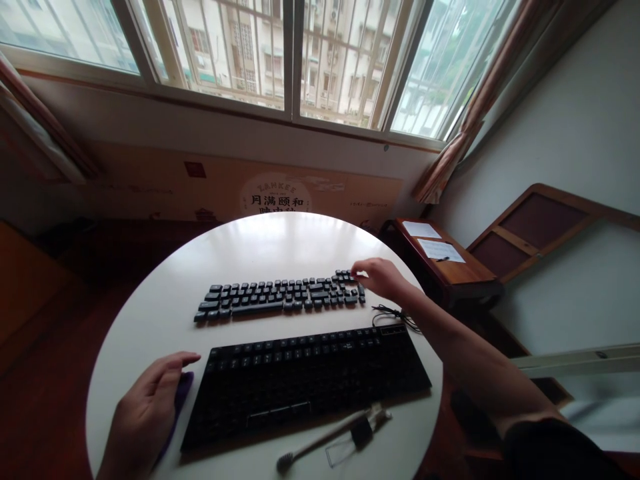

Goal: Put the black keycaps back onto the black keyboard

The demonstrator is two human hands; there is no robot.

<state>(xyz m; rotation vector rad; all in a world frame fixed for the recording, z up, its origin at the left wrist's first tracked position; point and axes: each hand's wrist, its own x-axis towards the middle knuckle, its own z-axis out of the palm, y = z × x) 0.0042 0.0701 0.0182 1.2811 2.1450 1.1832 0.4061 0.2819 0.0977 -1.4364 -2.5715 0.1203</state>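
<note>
A black keyboard (320, 373) lies on the round white table (135, 347). Its upper rows have keycaps; the area below is dark and looks mostly bare. Loose black keycaps (257, 309) lie in rows behind it, laid out like a keyboard. My right hand (383, 279) is closed in a pinch at the far right end of those rows, its fingertips on a keycap (356, 275) that they partly hide. My left hand (147, 410) rests left of the keyboard, fingers stretched out, over a purple cloth (184, 390) that shows along its edge.
A brush with a grey handle (325, 441) lies in front of the keyboard, beside a small black tool with a wire loop (362, 433). A coiled black cable (395, 313) sits near the keyboard's back right corner. Papers (440, 250) and a pen lie on a wooden side table (475, 267).
</note>
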